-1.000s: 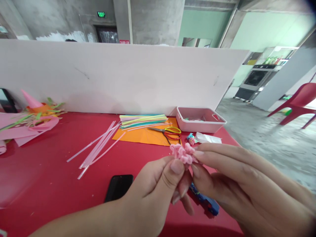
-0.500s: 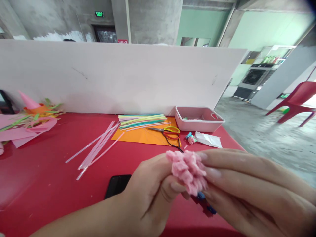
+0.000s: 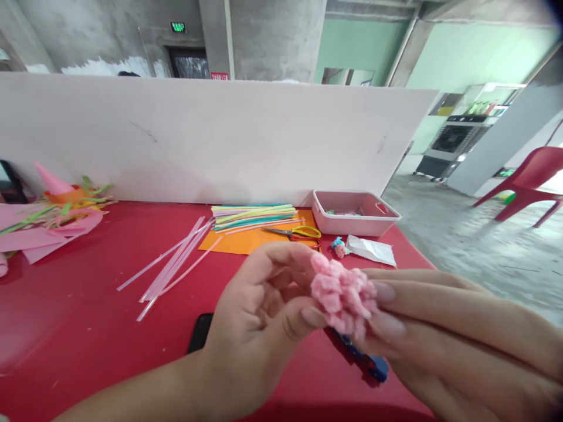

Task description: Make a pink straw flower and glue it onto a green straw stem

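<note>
A fluffy pink bundle (image 3: 342, 295), bunched into small lobes like a chenille flower, is held up over the red table between both hands. My left hand (image 3: 264, 328) pinches its left side, thumb below and forefinger curled above. From the right, the fingers of my right hand (image 3: 444, 328) close on the bundle's other side. Below the bundle, a dark blue tool (image 3: 365, 360) lies on the table, partly hidden by the hands. A black phone (image 3: 200, 333) shows behind my left wrist.
Pink plastic strips (image 3: 176, 264) lie left of an orange sheet (image 3: 233, 243) bearing several coloured chenille stems (image 3: 255, 215) and scissors (image 3: 299, 232). A pink basket (image 3: 356, 224), a white packet (image 3: 372, 250) and a small blue-pink piece (image 3: 339, 248) are at right. A white panel (image 3: 211, 140) stands behind.
My left hand has turned and its forefinger has lifted, opening a gap to the thumb. The pink bundle has shifted slightly right and up. More of the blue tool shows, less of the phone.
</note>
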Motion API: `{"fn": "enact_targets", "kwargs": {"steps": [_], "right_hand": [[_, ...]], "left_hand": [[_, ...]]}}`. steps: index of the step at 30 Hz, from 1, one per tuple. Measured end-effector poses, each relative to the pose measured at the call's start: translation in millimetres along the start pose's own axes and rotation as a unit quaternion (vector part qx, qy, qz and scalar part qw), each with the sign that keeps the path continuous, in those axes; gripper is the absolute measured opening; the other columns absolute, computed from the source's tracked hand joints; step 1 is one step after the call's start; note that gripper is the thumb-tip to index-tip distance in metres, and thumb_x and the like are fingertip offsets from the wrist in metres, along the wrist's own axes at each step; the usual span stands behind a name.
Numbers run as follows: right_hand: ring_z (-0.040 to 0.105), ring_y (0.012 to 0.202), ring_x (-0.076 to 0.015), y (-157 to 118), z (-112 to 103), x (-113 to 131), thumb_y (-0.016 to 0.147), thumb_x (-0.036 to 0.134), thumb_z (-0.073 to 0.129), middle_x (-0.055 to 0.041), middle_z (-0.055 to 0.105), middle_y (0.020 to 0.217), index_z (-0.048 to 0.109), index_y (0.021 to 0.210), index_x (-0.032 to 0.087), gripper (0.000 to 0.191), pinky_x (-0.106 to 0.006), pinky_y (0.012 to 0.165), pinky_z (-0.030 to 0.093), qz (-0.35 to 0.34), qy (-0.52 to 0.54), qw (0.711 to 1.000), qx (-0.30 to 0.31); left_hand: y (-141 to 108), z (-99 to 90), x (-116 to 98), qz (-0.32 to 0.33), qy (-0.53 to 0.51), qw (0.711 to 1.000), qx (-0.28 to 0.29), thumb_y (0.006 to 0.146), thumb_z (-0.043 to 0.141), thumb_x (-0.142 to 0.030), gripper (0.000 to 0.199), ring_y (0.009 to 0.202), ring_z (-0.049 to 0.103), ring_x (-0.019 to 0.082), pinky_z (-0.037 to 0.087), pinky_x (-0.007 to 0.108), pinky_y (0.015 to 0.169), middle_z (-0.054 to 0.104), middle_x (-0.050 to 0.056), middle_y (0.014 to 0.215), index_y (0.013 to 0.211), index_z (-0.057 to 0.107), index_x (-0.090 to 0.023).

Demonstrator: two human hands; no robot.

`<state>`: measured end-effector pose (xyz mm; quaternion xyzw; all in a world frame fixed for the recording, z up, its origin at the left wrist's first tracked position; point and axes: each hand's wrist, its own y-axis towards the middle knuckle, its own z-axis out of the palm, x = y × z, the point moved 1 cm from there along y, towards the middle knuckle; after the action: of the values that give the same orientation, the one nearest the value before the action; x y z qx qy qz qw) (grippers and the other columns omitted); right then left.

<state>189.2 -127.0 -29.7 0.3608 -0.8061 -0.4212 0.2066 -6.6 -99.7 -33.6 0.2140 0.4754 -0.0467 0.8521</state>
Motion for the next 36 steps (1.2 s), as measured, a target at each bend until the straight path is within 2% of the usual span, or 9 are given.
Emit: {"fn": "enact_targets", "kwargs": {"steps": [3,6,9,12,16,19,24,30,36], "right_hand": [[0.075,0.094,-0.0126,20.7,2.8,1.3,0.09,0.038,0.066,0.0069,0.074,0.115,0.068,0.115,0.032,0.026,-0.017,0.094,0.06,0.003,0.036,0.998,-0.054],[0.075,0.096,-0.0142,37.3,9.5,-0.2,0.092,0.025,0.064,0.0017,0.077,0.108,0.068,0.105,0.025,0.014,-0.021,0.09,0.062,0.006,0.07,0.995,-0.066],[0.074,0.097,-0.0151,42.5,14.5,-3.9,0.089,0.01,0.061,-0.0035,0.077,0.107,0.069,0.1,0.02,0.017,-0.021,0.09,0.061,0.011,0.1,0.994,-0.039],[0.074,0.098,-0.0149,42.7,16.3,-6.0,0.084,0.003,0.061,-0.0043,0.077,0.104,0.068,0.099,0.019,0.022,-0.022,0.09,0.061,0.015,0.127,0.991,-0.044],[0.074,0.093,-0.0151,45.2,17.7,-6.7,0.081,0.005,0.068,-0.0028,0.076,0.097,0.068,0.099,0.02,0.023,-0.024,0.085,0.063,0.015,0.133,0.989,-0.07],[0.073,0.098,-0.0183,47.4,17.8,-7.1,0.082,0.01,0.07,-0.0048,0.075,0.098,0.07,0.099,0.021,0.019,-0.028,0.085,0.063,0.012,0.126,0.99,-0.069],[0.074,0.092,-0.0176,45.1,15.7,-5.6,0.086,0.009,0.066,-0.0046,0.076,0.097,0.07,0.097,0.02,0.017,-0.029,0.082,0.064,0.008,0.119,0.991,-0.053],[0.071,0.092,-0.0135,43.3,15.2,-3.1,0.087,0.005,0.063,-0.0052,0.073,0.096,0.071,0.096,0.015,0.016,-0.023,0.086,0.06,-0.012,0.111,0.992,-0.061],[0.071,0.093,-0.0159,40.5,18.4,-3.4,0.087,0.004,0.061,-0.0052,0.074,0.096,0.072,0.097,0.017,0.019,-0.027,0.09,0.06,0.002,0.062,0.996,-0.069]], "left_hand": [[6.4,0.2,0.6,-0.014,-0.05,0.998,-0.046,0.081,0.077,-0.024,0.011,0.077,0.067,0.008,0.055,0.015,0.073,0.072,-0.003,0.084,0.09,0.07,-0.025],[11.5,0.6,0.8,-0.06,-0.083,0.992,-0.076,0.083,0.076,-0.027,0.009,0.072,0.067,0.008,0.058,0.017,0.068,0.072,-0.002,0.081,0.084,0.07,-0.02],[13.2,2.1,-0.3,-0.081,-0.091,0.987,-0.101,0.082,0.077,-0.026,0.011,0.07,0.067,0.008,0.06,0.019,0.069,0.072,-0.001,0.083,0.086,0.07,-0.017],[13.8,3.3,-2.7,-0.093,-0.105,0.986,-0.093,0.081,0.077,-0.023,0.012,0.068,0.066,0.008,0.062,0.021,0.068,0.072,-0.001,0.084,0.088,0.07,-0.016],[14.9,0.9,-3.4,-0.129,-0.128,0.981,-0.067,0.08,0.078,-0.025,0.012,0.067,0.064,0.007,0.063,0.02,0.062,0.069,-0.001,0.079,0.084,0.073,-0.015],[15.6,-1.4,-1.9,-0.15,-0.139,0.977,-0.063,0.077,0.081,-0.026,0.013,0.06,0.06,0.006,0.06,0.015,0.055,0.065,-0.002,0.07,0.08,0.074,-0.015],[14.5,-1.3,0.0,-0.166,-0.152,0.973,-0.056,0.076,0.082,-0.027,0.019,0.042,0.043,0.0,0.041,0.006,0.037,0.055,-0.005,0.054,0.067,0.071,-0.015],[14.4,-1.8,3.9,-0.172,-0.154,0.972,-0.052,0.078,0.081,-0.025,0.012,0.045,0.046,0.001,0.041,0.008,0.04,0.058,-0.004,0.055,0.073,0.075,-0.016],[15.5,-1.2,7.5,-0.17,-0.143,0.973,-0.063,0.073,0.084,-0.026,0.017,0.045,0.048,0.002,0.042,0.01,0.043,0.058,-0.004,0.052,0.067,0.073,-0.015]]}}
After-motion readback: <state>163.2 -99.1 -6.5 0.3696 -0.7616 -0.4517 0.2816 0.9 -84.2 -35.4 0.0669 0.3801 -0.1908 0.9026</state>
